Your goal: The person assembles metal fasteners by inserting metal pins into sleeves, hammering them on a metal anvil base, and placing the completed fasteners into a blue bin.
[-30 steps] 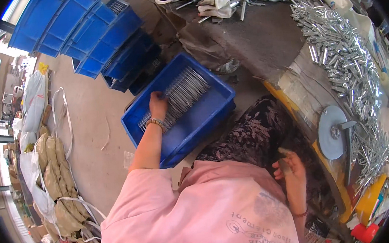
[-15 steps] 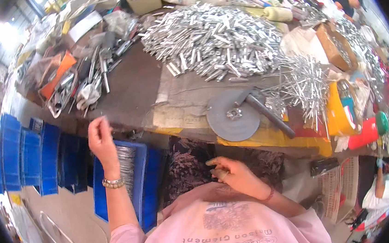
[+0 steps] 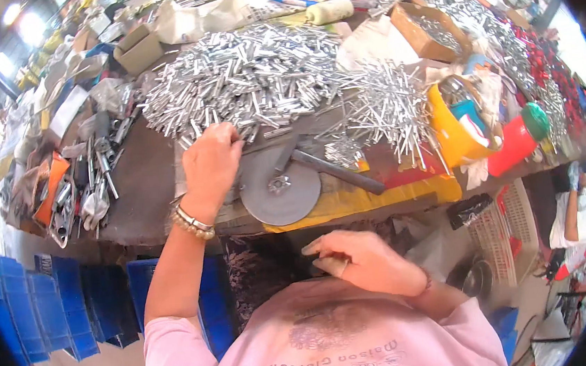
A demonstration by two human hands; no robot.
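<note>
My left hand (image 3: 211,166), with a bead bracelet on its wrist, reaches onto the table, its fingers curled into the near edge of a big pile of short silver metal tubes (image 3: 256,81). Just right of it lies a round grey metal disc (image 3: 279,187) with a dark bar (image 3: 337,172) across it. My right hand (image 3: 366,260) sits low over my lap, below the table edge, with its fingers pinched together. Whether it holds anything is hidden.
A heap of thin silver pins (image 3: 387,101) lies right of the disc, beside a yellow bucket (image 3: 452,134) and a red container (image 3: 513,146). Hand tools (image 3: 90,180) clutter the table's left. Blue bins (image 3: 46,309) stand on the floor at left. Another person (image 3: 581,213) sits at far right.
The view has swung from the blue bin on the floor up to the table. My left hand left the bin, rose, then came down onto the tube pile. My right hand stayed near my lap.
</note>
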